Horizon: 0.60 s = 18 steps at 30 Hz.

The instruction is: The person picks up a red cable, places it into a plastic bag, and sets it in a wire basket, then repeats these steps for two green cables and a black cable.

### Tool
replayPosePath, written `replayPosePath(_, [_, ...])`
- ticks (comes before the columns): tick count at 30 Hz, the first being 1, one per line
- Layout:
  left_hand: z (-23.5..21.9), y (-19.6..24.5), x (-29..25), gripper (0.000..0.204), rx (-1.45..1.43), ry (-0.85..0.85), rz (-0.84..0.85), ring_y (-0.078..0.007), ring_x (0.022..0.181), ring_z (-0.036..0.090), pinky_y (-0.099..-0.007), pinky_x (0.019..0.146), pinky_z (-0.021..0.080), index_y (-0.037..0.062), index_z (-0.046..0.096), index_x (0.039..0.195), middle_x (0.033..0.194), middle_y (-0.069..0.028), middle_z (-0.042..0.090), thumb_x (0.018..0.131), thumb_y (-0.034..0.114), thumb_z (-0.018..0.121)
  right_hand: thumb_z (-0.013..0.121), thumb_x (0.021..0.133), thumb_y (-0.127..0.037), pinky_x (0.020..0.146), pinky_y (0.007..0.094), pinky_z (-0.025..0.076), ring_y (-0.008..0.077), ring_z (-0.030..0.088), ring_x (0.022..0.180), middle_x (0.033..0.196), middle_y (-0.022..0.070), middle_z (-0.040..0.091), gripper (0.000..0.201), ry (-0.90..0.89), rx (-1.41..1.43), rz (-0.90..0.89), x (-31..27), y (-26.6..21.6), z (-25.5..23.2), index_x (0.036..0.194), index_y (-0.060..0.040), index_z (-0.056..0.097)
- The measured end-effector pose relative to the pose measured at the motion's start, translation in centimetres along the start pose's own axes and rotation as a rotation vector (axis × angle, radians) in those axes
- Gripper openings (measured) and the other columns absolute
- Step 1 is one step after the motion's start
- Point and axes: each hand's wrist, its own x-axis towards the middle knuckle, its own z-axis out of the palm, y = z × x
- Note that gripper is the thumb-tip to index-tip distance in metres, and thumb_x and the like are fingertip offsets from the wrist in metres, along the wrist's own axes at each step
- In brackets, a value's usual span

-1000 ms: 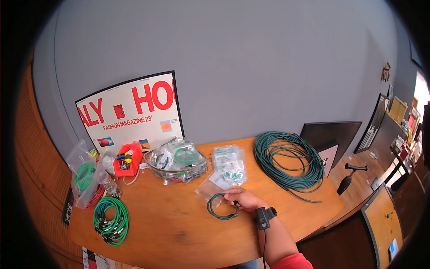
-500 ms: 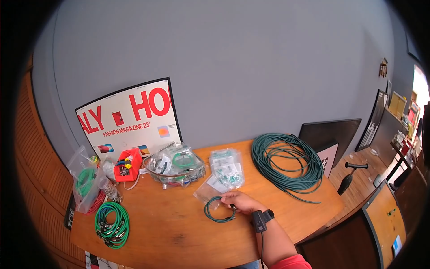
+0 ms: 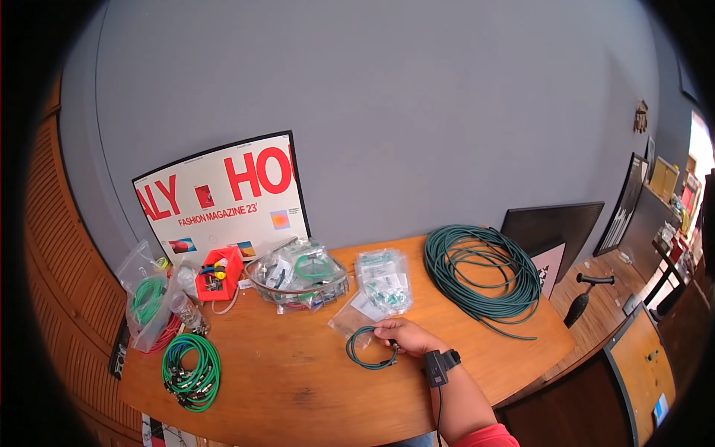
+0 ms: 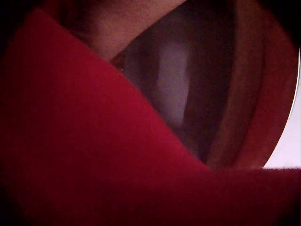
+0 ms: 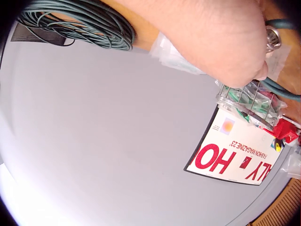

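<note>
My right hand (image 3: 406, 337) grips a short dark green cable (image 3: 350, 350) coiled in a loop, low over the front half of the wooden table. In the right wrist view a metal connector (image 5: 273, 39) on that cable pokes out beside the curled fingers. Just behind the hand lies a flat clear plastic bag (image 3: 347, 319), next to a stack of bagged green-and-white parts (image 3: 383, 279). Red cloth (image 4: 94, 141) fills much of the left wrist view, with blurred skin and a dark shape above it; the left hand itself does not show in any frame.
A large coil of dark green cable (image 3: 480, 272) lies at the table's back right. Bright green coiled cables (image 3: 191, 372) rest at the front left. Behind them stand a plastic bag of green cable (image 3: 145, 302), a red bin (image 3: 220, 276), a wire basket (image 3: 302, 279) and a poster (image 3: 220, 194).
The head view shifts slightly. My right hand keeps its grip on the small cable loop, staying in about the same spot over the table.
</note>
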Motion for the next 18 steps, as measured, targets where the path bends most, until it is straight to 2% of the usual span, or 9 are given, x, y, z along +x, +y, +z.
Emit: replayPosePath(18, [-2.1,1.2,0.3,0.047,-0.04,0.024,0.043,-0.0369,0.111,0.065,-0.0439,0.093,0.051,0.0055,0.065,0.122,0.12,-0.0238,0.067,0.094,0.041,0.055,0.056,0.103,-0.021,0.046,0.0193,0.027,0.0031,0.037,0.055,0.071,-0.0074,0.053,0.02,0.012,0.002,0.015,0.0,-0.1,0.0,0.113,-0.0079,0.068])
